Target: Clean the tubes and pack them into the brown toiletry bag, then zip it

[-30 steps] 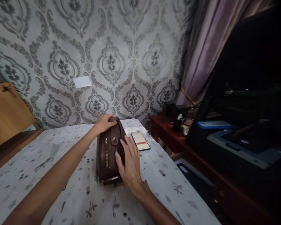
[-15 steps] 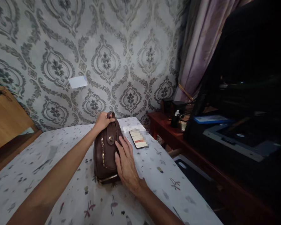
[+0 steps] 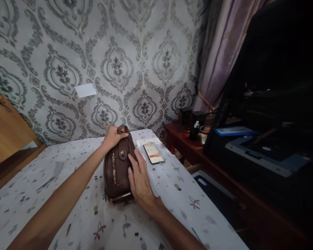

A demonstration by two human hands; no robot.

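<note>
A dark brown bag [image 3: 122, 173] with gold zippers and a round clasp stands on the white patterned bedding [image 3: 83, 215]. My left hand [image 3: 112, 138] grips the top of the bag near its handle loop, fingers closed. Against the bag's right side lies my right hand [image 3: 141, 177], its fingers stretched out and slightly apart. A phone [image 3: 152, 153] with a lit screen rests on the bedding to the right of the bag.
On the right, a dark red table [image 3: 176, 133] holds a small black bottle [image 3: 194, 132] and a blue-edged object [image 3: 234, 131]. A wooden panel [image 3: 10, 128] stands at the left. A white card [image 3: 85, 90] is on the patterned wall behind.
Both hands keep nearly the same places on the bag. The view has shifted very slightly.
</note>
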